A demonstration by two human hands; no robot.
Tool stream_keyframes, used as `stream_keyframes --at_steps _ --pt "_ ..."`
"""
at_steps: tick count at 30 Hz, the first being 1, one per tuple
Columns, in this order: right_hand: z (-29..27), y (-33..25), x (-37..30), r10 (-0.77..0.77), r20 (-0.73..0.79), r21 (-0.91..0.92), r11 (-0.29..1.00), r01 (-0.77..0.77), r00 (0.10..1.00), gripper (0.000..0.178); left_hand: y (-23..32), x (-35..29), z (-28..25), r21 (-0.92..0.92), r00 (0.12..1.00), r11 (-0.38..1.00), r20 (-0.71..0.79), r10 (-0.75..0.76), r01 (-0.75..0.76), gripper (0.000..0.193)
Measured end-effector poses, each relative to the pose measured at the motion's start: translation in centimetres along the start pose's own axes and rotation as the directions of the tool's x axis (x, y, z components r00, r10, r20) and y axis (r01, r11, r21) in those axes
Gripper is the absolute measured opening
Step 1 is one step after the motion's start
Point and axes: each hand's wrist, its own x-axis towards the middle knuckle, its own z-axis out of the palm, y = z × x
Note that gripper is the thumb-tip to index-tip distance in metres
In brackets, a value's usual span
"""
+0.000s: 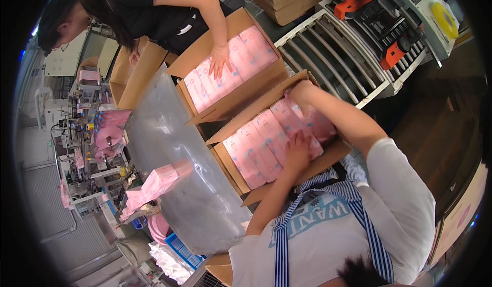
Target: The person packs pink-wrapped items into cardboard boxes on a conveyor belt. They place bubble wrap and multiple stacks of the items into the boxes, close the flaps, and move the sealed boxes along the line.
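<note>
An open cardboard box in front of me holds several pink printed soft packs standing side by side in a row. My left hand lies on top of the packs near the box's near wall, fingers spread. At the far right corner of the same box, my right hand reaches down beside a pink pack. Its fingers are mostly hidden, so I cannot tell whether they grip that pack.
Just beyond stands a second box of pink packs, with a co-worker's hand resting on them. Another box is at the co-worker's other side. A roller conveyor runs at far right; a metal table and machinery lie left.
</note>
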Motion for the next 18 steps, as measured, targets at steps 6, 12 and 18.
stream_keyframes --at_steps 6,12,18 --pt "2.2 -2.4 1.7 0.129 -0.161 -0.069 0.988 -0.142 0.978 0.056 -1.9 -0.9 1.5 -0.258 0.994 0.961 0.002 -0.107 0.103 0.054" --pt "13.5 -4.4 -2.9 0.282 -0.546 0.135 0.959 -0.249 0.789 0.032 0.6 -2.5 2.1 -0.283 0.997 0.957 -0.001 -0.075 0.072 0.051" --pt "6.9 -4.6 -13.4 0.402 -0.812 0.344 0.915 -0.208 0.424 0.035 -2.1 -1.9 0.1 -0.412 0.989 0.899 0.081 -0.124 0.147 0.051"
